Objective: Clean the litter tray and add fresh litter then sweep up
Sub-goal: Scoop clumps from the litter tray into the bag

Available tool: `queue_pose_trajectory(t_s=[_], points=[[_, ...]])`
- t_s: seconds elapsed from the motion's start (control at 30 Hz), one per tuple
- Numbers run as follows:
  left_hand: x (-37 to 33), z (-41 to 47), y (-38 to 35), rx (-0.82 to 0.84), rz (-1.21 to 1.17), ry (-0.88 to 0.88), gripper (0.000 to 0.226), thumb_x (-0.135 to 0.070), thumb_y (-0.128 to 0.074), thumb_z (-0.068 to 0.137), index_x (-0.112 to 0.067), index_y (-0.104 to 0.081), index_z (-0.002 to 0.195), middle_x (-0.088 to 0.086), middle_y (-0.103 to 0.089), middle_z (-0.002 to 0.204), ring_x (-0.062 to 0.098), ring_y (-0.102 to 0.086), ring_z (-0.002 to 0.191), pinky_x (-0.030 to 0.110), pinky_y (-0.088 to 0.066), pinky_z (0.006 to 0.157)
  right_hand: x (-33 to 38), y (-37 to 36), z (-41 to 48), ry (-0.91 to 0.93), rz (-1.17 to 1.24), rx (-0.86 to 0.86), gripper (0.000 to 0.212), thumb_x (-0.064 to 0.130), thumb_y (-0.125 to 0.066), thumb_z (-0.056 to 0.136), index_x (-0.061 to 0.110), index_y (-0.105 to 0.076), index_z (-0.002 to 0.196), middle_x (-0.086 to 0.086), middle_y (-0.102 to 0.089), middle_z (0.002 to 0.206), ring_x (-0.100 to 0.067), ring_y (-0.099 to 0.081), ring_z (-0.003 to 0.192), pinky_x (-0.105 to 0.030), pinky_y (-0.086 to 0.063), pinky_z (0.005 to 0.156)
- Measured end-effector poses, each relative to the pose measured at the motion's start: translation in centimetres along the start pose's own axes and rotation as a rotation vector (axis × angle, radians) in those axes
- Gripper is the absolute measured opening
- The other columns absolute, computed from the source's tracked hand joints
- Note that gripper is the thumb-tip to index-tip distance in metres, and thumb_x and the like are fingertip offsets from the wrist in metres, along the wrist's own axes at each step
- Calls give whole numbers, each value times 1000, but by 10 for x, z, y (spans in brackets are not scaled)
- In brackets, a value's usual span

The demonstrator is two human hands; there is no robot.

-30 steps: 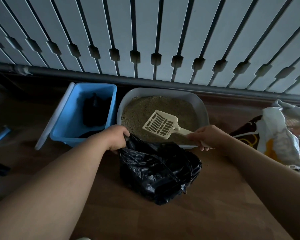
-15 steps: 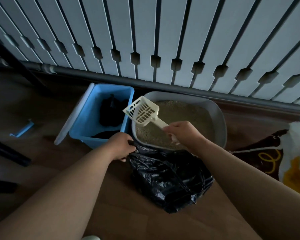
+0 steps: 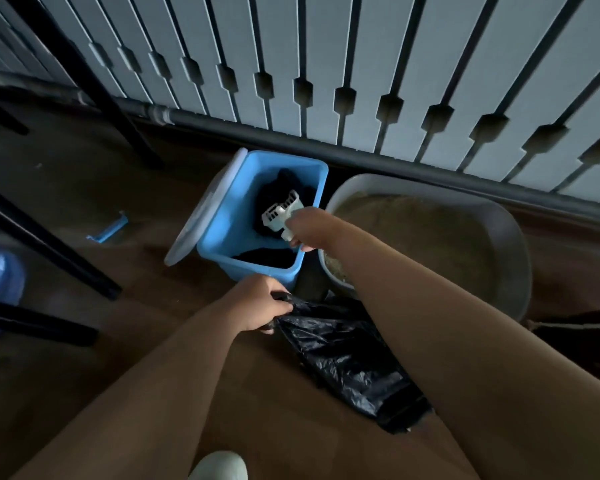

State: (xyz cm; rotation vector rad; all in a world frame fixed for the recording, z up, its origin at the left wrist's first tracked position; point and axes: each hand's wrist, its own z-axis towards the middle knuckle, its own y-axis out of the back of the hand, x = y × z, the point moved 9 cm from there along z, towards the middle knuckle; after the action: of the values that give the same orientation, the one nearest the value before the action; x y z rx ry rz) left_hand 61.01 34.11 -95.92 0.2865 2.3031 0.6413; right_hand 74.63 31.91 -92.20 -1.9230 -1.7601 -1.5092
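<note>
Nearest, the person's left hand (image 3: pixel 261 303) clutched the mouth of a black bin bag (image 3: pixel 347 362) that lay on the floor toward five o'clock. Farther off, at twelve o'clock, the right hand (image 3: pixel 309 227) gripped the handle of a pale litter scoop (image 3: pixel 278 213), its head down inside the blue bin (image 3: pixel 219 237). At two o'clock sat the grey litter tray (image 3: pixel 515 237), holding tan litter. Scooping seemed to be ending; fresh litter and sweeping looked undone.

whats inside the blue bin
The white slotted scoop, gripped by the right hand, sits in the opening of the blue bin, above crumpled black material. That material and the scoop cover the bin's floor, so anything beneath cannot be seen.
</note>
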Motion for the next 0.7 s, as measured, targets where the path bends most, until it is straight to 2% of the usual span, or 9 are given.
queue_pose_trajectory(t_s=[0.03,0.13,0.23,0.33,0.4,0.53,0.6,0.63,0.7], points=[[0,0,0,5,8,-1,25,-22,-65,91,-15,-63,116,5,-65,105,15,-69,70,15,-52,52,4,-5,8,28,-140,16,30,9,-47,98,-5,-54,124,-17,-59,121,-32,-53,119,-33,-41,90],[-4,1,-1,7,16,-8,24,-22,-64,92,-13,-65,114,5,-67,98,13,-67,67,12,-48,48,-8,-2,9,-16,-22,21,34,6,-40,99,-6,-55,127,-23,-55,131,-35,-51,123,-38,-41,102],[-18,-3,-2,4,41,-41,20,-21,-63,92,-14,-66,111,3,-66,87,12,-64,61,9,-42,42,-18,27,-3,60,-94,-56,33,12,-44,97,3,-62,124,-18,-61,125,-32,-56,118,-37,-44,97],[-35,-3,-4,-8,66,-80,19,-20,-62,93,-13,-66,110,2,-63,80,11,-61,59,9,-40,40,-42,55,-38,93,-219,-71,26,17,-55,93,5,-70,111,-11,-69,114,-25,-63,108,-35,-48,96],[-46,-5,-7,-21,90,-102,21,-20,-62,93,-13,-67,112,0,-62,81,9,-60,63,7,-38,39,-66,68,-63,62,-317,-58,23,23,-66,87,3,-74,97,-12,-72,103,-24,-67,100,-32,-51,90],[-66,-7,-15,-18,130,-130,21,-19,-61,93,-14,-67,113,0,-62,80,10,-58,64,13,-40,42,-122,76,-102,-140,-531,0,53,51,-75,74,1,-71,89,-11,-71,91,-26,-66,88,-35,-54,79],[-75,-8,-18,-36,174,-152,19,-19,-63,92,-15,-69,110,-2,-60,83,9,-56,68,15,-41,49,-149,78,-118,-244,-577,-27,51,57,-77,68,9,-61,71,-3,-62,74,-22,-61,72,-29,-48,58],[-81,-9,-20,-46,199,-170,18,-20,-63,92,-16,-70,108,-3,-61,85,8,-55,70,17,-41,53,-161,79,-127,-292,-597,-51,52,59,-77,67,13,-54,66,0,-57,69,-20,-57,67,-28,-43,53],[-88,-11,-24,-47,227,-187,14,-23,-66,90,-20,-71,103,-4,-64,88,8,-56,72,20,-42,58,-183,77,-143,-375,-635,-77,48,57,-74,72,16,-49,64,3,-54,70,-18,-55,66,-27,-41,54]])
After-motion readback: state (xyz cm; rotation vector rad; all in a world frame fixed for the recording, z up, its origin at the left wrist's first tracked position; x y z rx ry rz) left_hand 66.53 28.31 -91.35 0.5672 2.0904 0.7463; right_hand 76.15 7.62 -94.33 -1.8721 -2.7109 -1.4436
